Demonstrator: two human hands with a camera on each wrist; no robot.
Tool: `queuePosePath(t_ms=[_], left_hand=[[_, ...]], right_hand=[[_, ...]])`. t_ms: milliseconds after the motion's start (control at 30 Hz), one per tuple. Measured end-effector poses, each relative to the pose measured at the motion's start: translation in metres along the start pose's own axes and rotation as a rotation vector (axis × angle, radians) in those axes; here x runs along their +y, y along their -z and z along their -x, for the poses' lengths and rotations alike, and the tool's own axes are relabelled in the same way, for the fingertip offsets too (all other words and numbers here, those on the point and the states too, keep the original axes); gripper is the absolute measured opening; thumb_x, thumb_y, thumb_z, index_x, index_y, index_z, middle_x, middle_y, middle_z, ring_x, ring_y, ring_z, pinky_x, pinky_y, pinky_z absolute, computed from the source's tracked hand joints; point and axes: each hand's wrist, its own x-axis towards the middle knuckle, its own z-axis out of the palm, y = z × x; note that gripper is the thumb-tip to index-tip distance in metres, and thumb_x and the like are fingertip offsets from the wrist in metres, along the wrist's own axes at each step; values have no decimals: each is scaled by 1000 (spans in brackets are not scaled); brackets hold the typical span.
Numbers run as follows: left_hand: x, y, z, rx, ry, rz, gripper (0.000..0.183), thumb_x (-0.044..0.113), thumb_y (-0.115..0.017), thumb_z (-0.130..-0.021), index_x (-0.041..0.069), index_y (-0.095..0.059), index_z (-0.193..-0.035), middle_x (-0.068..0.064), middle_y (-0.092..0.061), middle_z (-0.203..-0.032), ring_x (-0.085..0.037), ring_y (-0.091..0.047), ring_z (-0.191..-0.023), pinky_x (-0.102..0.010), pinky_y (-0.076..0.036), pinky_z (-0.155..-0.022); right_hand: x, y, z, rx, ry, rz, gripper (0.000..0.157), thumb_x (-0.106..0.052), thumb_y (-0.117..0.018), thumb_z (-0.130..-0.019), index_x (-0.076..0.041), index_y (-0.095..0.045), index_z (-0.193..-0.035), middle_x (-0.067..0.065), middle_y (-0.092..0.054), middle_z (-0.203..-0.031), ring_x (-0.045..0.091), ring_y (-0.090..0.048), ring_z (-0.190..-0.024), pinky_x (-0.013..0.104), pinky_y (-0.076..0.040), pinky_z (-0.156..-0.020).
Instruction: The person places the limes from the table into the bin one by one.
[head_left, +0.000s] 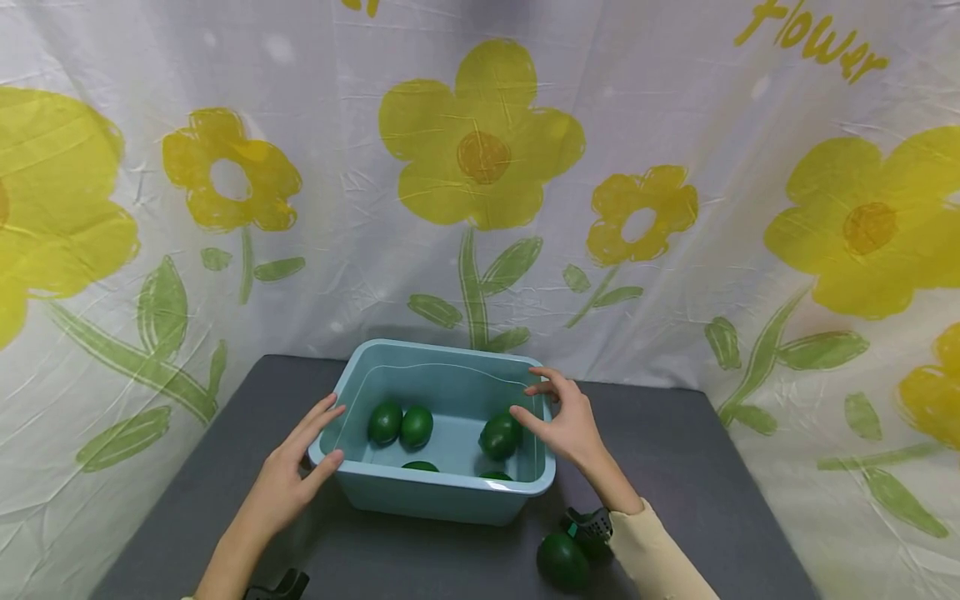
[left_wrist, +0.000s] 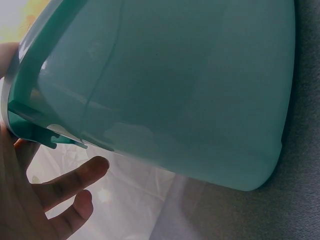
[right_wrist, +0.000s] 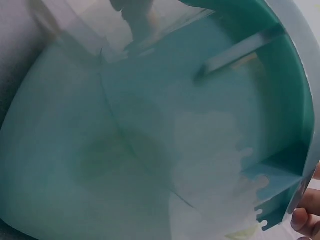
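Note:
A light blue plastic bin (head_left: 431, 500) stands on the table with several glossy dark green avocados inside. Two of them, including a left avocado (head_left: 385, 423), lie side by side, and another avocado (head_left: 501, 435) is near the right wall. The front wall partly hides others. My left hand (head_left: 288, 479) is at the bin's left rim, fingers extended and thumb spread. In the left wrist view, some fingers stand away from the outer wall. At the right rim, my right hand (head_left: 566, 421) has its fingers and thumb apart over the edge. Fingertips show beside the rim in the right wrist view.
Outside the bin, below my right forearm, an avocado (head_left: 563, 562) lies on the dark grey table (head_left: 637, 442), with another partly hidden behind the wrist camera (head_left: 592, 525). A white cloth with yellow flowers (head_left: 483, 158) hangs behind the table and along its sides.

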Motion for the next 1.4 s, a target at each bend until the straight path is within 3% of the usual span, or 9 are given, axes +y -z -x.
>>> queuePosePath(t_ms=[367, 600, 733, 900, 1400], left_hand=[[0, 0, 0, 9, -10, -2, 59, 25, -69, -104, 19, -50, -159, -1, -36, -171, -5, -50, -119, -29, -48, -69], [0, 1, 0, 10, -20, 0, 59, 24, -69, -104, 17, -50, -159, -2, -36, -171, -3, -50, -115, -28, -48, -69], [1, 1, 0, 11, -19, -1, 59, 25, -69, -104, 17, -51, -159, -1, -36, -171, -3, -50, -115, -28, -48, -69], [2, 0, 0, 7, -21, 10, 59, 24, -69, -104, 18, -50, -159, -1, -36, -172, -5, -50, -115, -28, -48, -69], [2, 2, 0, 8, -16, -7, 59, 25, -69, -104, 19, -50, -159, -2, -36, -171, -8, -51, -117, -29, -48, -69]], right_hand=[[-1, 8, 8, 59, 70, 1, 63, -27, -85, -89, -6, -62, -143, 15, -75, -118, 27, -58, -96, 51, -46, -84], [1, 15, 14, 103, 79, -2, 64, -26, -86, -88, -4, -62, -143, 12, -74, -121, 32, -61, -100, 51, -47, -87], [1, 21, 18, 124, 70, 2, 63, -25, -87, -87, -9, -63, -143, 10, -74, -122, 36, -63, -104, 46, -46, -83], [4, 29, 26, 152, 47, 25, 64, -26, -89, -86, -16, -63, -143, 6, -74, -123, 29, -63, -105, 39, -42, -78], [16, 39, 52, 228, 22, 43, 61, -20, -89, -85, -14, -64, -140, 6, -73, -122, 26, -62, -104, 38, -40, -77]])
